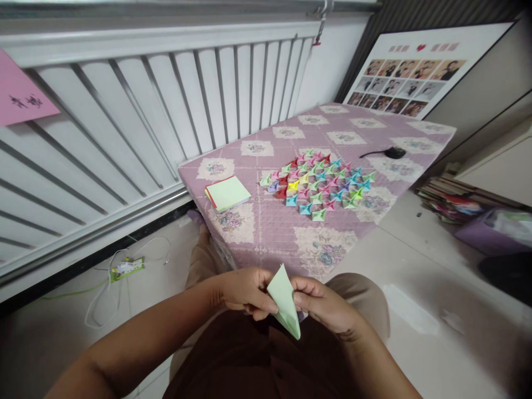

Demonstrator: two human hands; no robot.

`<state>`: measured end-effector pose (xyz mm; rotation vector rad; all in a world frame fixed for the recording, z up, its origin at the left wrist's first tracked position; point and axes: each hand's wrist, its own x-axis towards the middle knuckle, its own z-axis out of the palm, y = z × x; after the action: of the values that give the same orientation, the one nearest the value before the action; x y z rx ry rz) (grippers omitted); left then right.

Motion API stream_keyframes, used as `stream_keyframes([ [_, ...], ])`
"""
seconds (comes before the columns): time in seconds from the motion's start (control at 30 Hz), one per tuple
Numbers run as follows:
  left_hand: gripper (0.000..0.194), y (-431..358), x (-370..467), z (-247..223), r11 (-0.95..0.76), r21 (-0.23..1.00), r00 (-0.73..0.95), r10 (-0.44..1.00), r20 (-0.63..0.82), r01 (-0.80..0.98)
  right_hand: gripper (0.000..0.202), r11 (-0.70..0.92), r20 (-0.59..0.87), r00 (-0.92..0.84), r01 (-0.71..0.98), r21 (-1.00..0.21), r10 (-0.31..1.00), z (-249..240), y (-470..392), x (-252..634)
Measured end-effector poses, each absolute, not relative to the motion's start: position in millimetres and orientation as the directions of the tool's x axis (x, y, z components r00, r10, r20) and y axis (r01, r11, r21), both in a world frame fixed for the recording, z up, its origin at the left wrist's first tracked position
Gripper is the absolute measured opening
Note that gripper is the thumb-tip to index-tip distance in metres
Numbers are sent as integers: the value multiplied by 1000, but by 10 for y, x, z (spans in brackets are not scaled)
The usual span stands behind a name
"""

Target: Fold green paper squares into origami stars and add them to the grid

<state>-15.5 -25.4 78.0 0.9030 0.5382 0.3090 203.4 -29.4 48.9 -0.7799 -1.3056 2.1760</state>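
Observation:
A folded sheet of light green paper (pixel 284 296) is held above my lap, close to the table's near edge. My left hand (pixel 251 292) pinches its left edge, thumb on top. On the opposite edge my right hand (pixel 318 299) grips it between thumb and fingers. The paper has a pointed top and a narrow lower tip. Beyond it on the table lie several small folded paper pieces (pixel 316 198) in green, pink, blue, red and yellow, set out in slanting rows. To their left rests a stack of coloured paper (pixel 228 193), light green on top.
A purple flowered cloth covers the table (pixel 278 221). A white radiator (pixel 199 94) runs along the left. A black object with a cord (pixel 394 152) lies on the table's right. A power strip (pixel 128 268) with cables sits on the floor. A photo board (pixel 409 72) leans behind.

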Motion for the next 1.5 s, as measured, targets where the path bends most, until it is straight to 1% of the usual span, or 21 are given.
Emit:
stream_keyframes([
  [0.17, 28, -249, -139, 770, 593, 803, 846, 454, -279, -53, 32, -433, -236, -719, -100, -896, 654, 536, -294, 2017],
  [0.4, 38, -197, -162, 811, 564, 826, 849, 429, -309, 15, 34, -439, -261, -704, -79, -895, 660, 547, -306, 2029],
  [0.5, 35, -164, -199, 803, 488, 873, 820, 493, -291, 17, 33, -425, -253, -667, -106, -899, 701, 533, -291, 2068],
  [0.63, 30, -145, -236, 758, 401, 915, 759, 612, -223, -55, 29, -406, -264, -626, -93, -909, 734, 548, -263, 2116],
  [0.73, 29, -138, -251, 732, 388, 917, 735, 649, -196, -98, 33, -384, -279, -593, -56, -922, 756, 589, -254, 2117],
  [0.83, 29, -119, -261, 746, 362, 928, 717, 670, -191, -91, 35, -353, -291, -559, -4, -936, 777, 644, -250, 2094],
  [0.9, 30, -104, -261, 770, 323, 943, 699, 692, -178, -80, 34, -302, -274, -534, 38, -953, 800, 677, -244, 2077],
  [1.0, 41, -104, -236, 785, 259, 960, 634, 761, -139, -101, 34, -164, -208, -498, 133, -978, 842, 706, -235, 2062],
  [1.07, 51, -131, -200, 759, 232, 964, 530, 838, -129, -133, 33, -67, -159, -480, 204, -977, 863, 712, -235, 2062],
  [1.17, 66, -212, -132, 669, 220, 954, 312, 938, -151, -201, 32, 65, -77, -442, 297, -953, 894, 733, -246, 2068],
  [1.2, 70, -244, -107, 633, 234, 946, 275, 946, -168, -225, 31, 110, -45, -433, 325, -939, 900, 748, -252, 2070],
  [1.23, 71, -278, -82, 599, 264, 937, 285, 939, -194, -230, 30, 155, -13, -430, 354, -922, 903, 767, -259, 2072],
  [1.3, 68, -344, -33, 544, 313, 923, 381, 900, -212, -225, 28, 248, 47, -448, 403, -881, 893, 808, -273, 2074],
  [1.37, 56, -401, 16, 515, 348, 920, 474, 851, -228, -182, 25, 335, 91, -489, 440, -833, 868, 837, -288, 2074],
  [1.43, 43, -443, 63, 507, 380, 915, 491, 827, -273, -132, 24, 401, 117, -526, 467, -788, 842, 847, -305, 2075],
  [1.5, 36, -467, 101, 506, 401, 908, 458, 835, -306, -124, 23, 438, 128, -545, 489, -755, 829, 844, -323, 2076],
])
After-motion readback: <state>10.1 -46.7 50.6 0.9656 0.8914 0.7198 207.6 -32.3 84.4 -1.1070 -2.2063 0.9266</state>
